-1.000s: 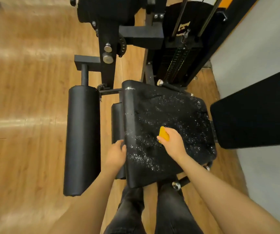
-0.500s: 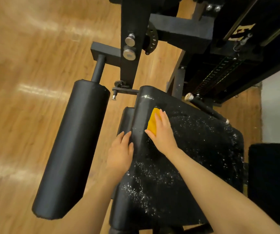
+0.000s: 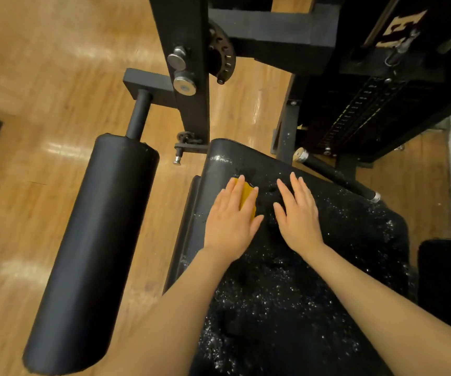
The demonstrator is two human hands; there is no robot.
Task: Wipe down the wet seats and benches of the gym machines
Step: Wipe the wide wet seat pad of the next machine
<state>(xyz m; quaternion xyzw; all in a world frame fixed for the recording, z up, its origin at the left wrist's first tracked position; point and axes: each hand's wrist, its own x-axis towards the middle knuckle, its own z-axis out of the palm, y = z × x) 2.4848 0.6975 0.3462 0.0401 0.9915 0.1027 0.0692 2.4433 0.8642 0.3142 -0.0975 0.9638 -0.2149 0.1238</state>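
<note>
We've got the sponge [image 3: 247, 198] pinned flat under our left hand [image 3: 231, 217] at the far left corner of the seat [image 3: 286, 294], close to the edge nearest the roller pad [image 3: 94, 251]. Left fingers straight and slightly spread, pressing down on it, not curled round it. Right hand [image 3: 297, 213] lies flat on the seat just beside the sponge, fingers straight and close together, holding nothing.

Seat is speckled with droplets over most of its surface, thickest toward us, so we judge the wipe barely begun.

Handling, our read: sponge looks soft and light, should compress under the palm, so flat pressure probably beats a pinch. Wet vinyl likely slick, so the sponge may skid rather than drag. Keep the palm centred on it, pull in overlapping strokes toward us. Right hand can brace on the seat. Seat padding looks firm enough to lean on.
</note>
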